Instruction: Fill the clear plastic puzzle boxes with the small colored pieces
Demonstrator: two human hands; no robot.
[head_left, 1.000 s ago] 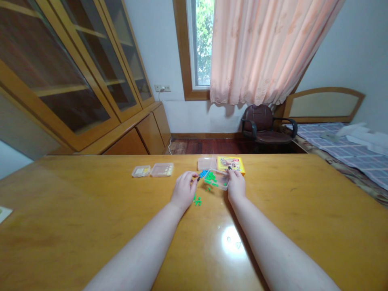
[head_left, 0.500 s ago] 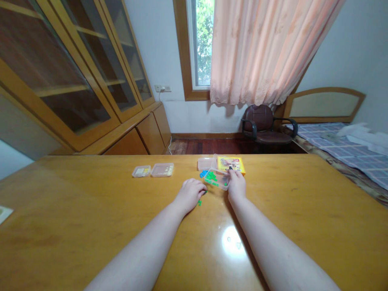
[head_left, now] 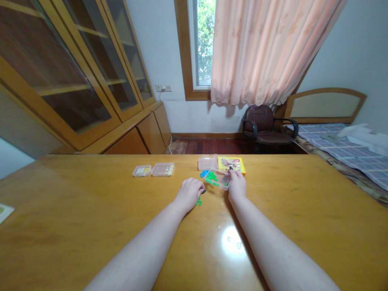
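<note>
left hand (head_left: 190, 192) is lower than a second ago: away from the clear box (head_left: 222, 180), now beside the loose green pieces (head_left: 199, 201) on the table (head_left: 139, 218). attention seems shifted to these. its fingers curl inward; cannot tell whether they pinch anything. right hand (head_left: 237, 185) is unmoved, fingers gripping the clear box's right end, green bits (head_left: 212, 176) inside, blue pieces (head_left: 203, 174) near its left edge.

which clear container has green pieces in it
The clear container gripped at its right end by the right hand. Green pieces lie inside it; the other clear containers, farther left or behind, show none.
</note>
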